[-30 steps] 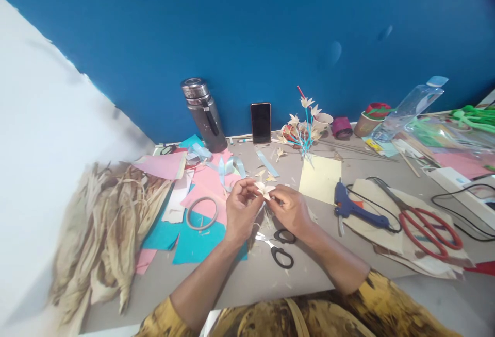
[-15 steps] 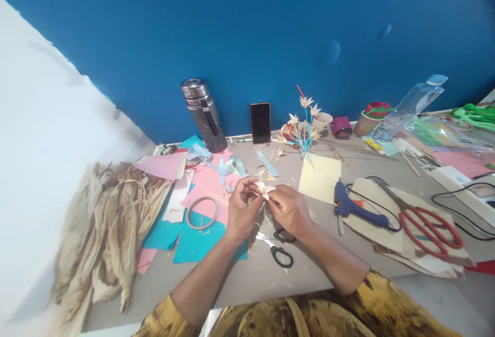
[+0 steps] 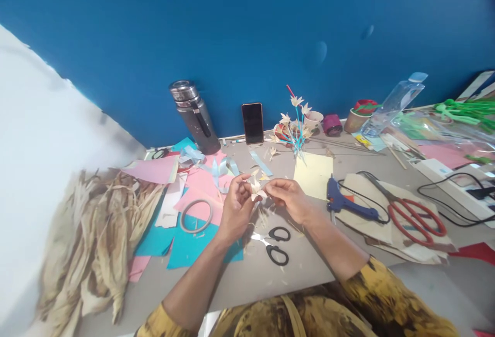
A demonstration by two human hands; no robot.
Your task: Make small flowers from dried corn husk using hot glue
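Note:
My left hand [image 3: 234, 214] is closed on a small cream-coloured flower [image 3: 256, 188] with pointed petals, which looks made of dried husk. Its fingertips grip the flower from the left and below. To its right, the thumb and fingers of my right hand [image 3: 291, 200] are pinched together beside the petals; whether anything is between them is hidden. Below the hands lie small scissors [image 3: 267, 244] with black handles, blades pointing left. Pale husk scraps [image 3: 263, 216] are scattered beneath the flower. Behind stands a bunch of similar flowers [image 3: 296, 101] on blue stems.
Dried husks [image 3: 104, 239] heap at the left, near a tape roll [image 3: 183, 219] on coloured paper. A flask [image 3: 199, 128] and a phone [image 3: 252, 123] stand at the wall. Right are a glue gun [image 3: 350, 204], red-handled scissors [image 3: 412, 218], a tilted bottle [image 3: 400, 101] and a power strip [image 3: 448, 182].
My right hand has drawn slightly away from the flower, which stays in my left hand. The whole view has shifted, so the table things appear farther left.

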